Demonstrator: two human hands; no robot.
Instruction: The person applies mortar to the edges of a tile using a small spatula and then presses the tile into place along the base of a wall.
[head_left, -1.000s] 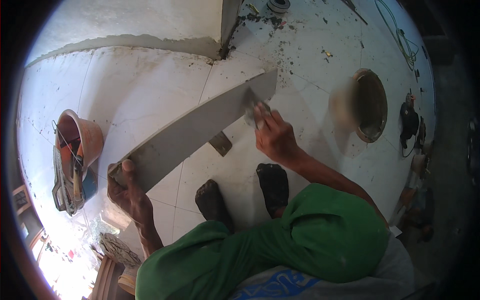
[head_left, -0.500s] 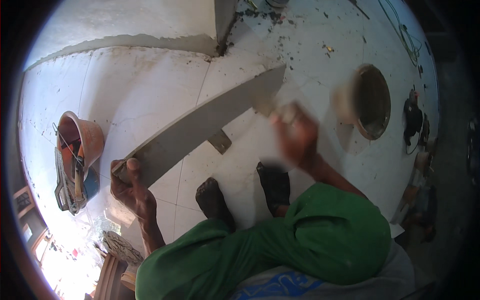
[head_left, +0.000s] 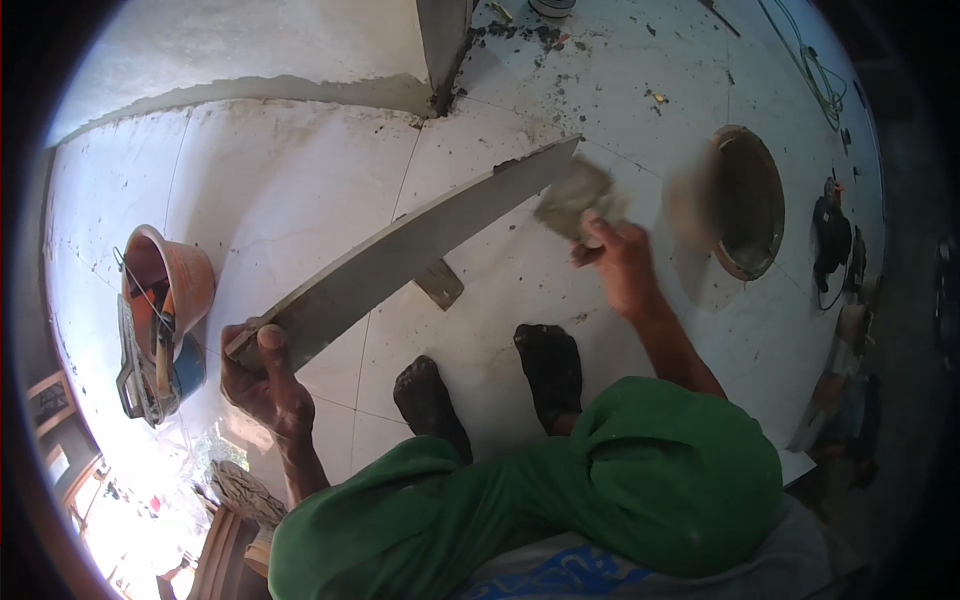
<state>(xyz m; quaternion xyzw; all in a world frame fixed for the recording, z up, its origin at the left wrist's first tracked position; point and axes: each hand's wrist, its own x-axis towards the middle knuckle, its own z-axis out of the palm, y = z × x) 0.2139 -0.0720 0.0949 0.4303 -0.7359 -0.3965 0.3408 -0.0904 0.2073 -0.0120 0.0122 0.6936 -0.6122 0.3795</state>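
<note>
The strip (head_left: pixel 405 250), long, narrow and grey, lies ahead of the person's feet (head_left: pixel 548 372), its long axis slanting from the left hand (head_left: pixel 266 383) at the near left end up and away to the far right end. The left fingers grip that near end, with the thumb pressed on the face and the other fingers round behind it. The right hand (head_left: pixel 624 268) is much the nearer to the far end, sitting just right of it and a little closer to the body. Its fingers pinch a flat piece (head_left: pixel 577 198), thumb on top; the piece is blurred, so its kind is unclear. From the right fingers, the strip's far end lies up and slightly left, with the flat piece in between; whether piece and strip touch, I cannot tell. Beneath the strip's middle, on the near side, a small block (head_left: pixel 441 284) shows on the pale floor (head_left: pixel 460 345). A bucket (head_left: pixel 186 280) with tools stands well to the left, and a tub (head_left: pixel 748 165) tips its mouth into view on the right, near the right hand.
</note>
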